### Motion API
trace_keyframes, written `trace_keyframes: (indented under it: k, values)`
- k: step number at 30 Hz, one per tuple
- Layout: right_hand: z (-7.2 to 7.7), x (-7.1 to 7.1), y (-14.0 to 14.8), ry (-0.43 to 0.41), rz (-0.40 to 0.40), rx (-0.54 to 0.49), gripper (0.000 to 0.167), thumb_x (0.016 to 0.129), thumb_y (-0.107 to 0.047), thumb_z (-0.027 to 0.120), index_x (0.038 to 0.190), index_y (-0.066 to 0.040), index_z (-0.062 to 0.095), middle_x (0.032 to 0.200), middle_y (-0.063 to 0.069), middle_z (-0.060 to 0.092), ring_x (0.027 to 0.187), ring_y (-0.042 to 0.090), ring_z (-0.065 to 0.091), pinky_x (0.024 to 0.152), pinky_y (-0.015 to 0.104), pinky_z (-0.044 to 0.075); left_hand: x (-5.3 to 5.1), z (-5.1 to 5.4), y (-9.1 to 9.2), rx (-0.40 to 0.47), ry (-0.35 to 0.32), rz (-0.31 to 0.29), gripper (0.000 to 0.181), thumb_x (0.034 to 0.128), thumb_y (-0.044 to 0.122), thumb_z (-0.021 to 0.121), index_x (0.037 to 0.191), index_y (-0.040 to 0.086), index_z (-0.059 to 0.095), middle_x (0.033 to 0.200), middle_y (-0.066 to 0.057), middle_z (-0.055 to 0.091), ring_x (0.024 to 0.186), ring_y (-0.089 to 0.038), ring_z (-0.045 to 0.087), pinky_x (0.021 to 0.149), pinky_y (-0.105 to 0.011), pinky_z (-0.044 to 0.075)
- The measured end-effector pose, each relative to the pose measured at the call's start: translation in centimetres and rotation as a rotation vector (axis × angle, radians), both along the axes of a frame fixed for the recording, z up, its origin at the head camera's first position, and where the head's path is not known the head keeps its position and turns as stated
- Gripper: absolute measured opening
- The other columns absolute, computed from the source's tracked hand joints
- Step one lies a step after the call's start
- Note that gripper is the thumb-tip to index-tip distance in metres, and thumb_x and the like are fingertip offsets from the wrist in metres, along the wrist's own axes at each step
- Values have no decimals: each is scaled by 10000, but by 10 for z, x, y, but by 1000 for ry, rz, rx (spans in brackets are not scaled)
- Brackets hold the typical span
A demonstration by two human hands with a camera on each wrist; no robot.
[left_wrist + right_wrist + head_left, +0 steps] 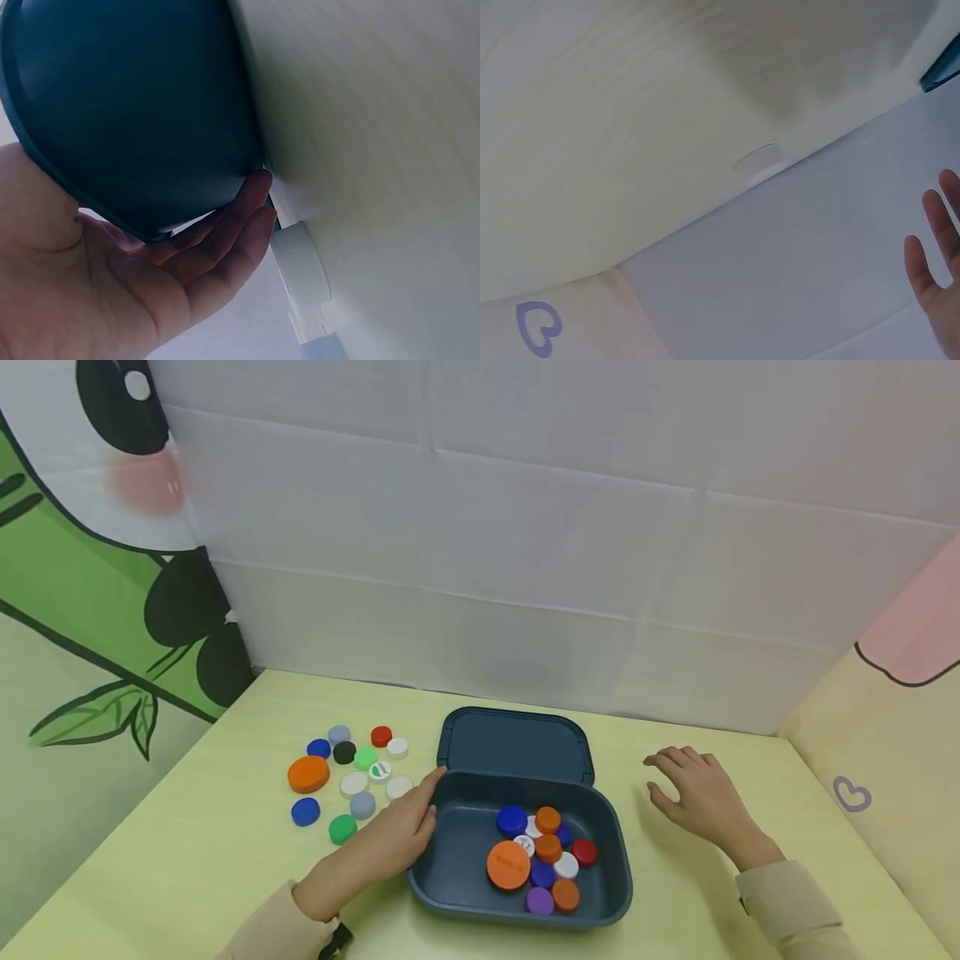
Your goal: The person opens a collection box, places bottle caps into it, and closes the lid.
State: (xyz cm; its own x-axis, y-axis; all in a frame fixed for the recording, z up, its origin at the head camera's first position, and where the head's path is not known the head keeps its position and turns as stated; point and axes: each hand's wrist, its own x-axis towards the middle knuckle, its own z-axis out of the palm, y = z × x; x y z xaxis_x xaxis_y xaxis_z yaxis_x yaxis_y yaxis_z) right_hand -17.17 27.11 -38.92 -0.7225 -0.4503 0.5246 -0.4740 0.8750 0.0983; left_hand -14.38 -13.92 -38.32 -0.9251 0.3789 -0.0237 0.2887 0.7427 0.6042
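Currently, box (457,860) between left hand (392,837) and right hand (703,802), long axis roughly side to side. Left nearer, fingers curled round box's left edge; right well apart, fingers loosely spread, holding nothing. Loose caps (308,774) left of box; inner caps (508,865) toward its right.

A pale yellow, wood-grained table (187,860) stands in soft light against a greyish-white, creased back wall (540,543), between a left wall (60,802) painted with a large green, black and white cartoon and leaves (86,714), and a cream right wall (900,727) bearing a pink shape (922,618) and purple heart outline (852,793).
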Motion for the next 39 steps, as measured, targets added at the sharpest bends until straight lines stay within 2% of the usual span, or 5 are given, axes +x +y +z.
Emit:
trace_keyframes:
  k: [5,9,19,28,39]
  values:
    - [-10,-7,23,-48,-90,6,281,731,-200,657,991,-96,644,962,38,636,856,252,565,643,420,407,0,1,0,0,-7,0,519,963,167,405,1446,108,226,1413,-138,405,1258,-296,441,991,-471,399]
    - [-17,-10,36,-125,-157,-2,282,751,-202,648,1008,-88,635,973,67,637,875,284,567,655,454,415,0,1,0,0,-12,-1,520,965,169,400,1449,108,220,1420,-135,395,1268,-296,431,999,-472,391]
    - [-19,-17,58,-291,-283,15,315,792,-190,626,1066,-38,593,1022,156,608,926,362,539,680,518,407,-1,-1,-1,4,-2,-3,516,962,163,402,1444,100,229,1411,-145,405,1262,-301,437,995,-476,394]
    - [-21,-15,62,-364,-319,11,310,815,-177,622,1087,-35,581,1005,167,603,902,356,537,644,493,406,-2,-4,-1,3,7,-3,516,963,166,402,1446,110,227,1412,-142,405,1259,-298,441,993,-471,397]
    - [-30,-18,65,-367,-310,15,290,821,-144,615,1089,-45,572,970,162,612,856,340,560,599,464,431,-2,-4,-1,7,5,-2,514,964,168,400,1445,107,229,1412,-144,404,1260,-298,440,993,-472,396]
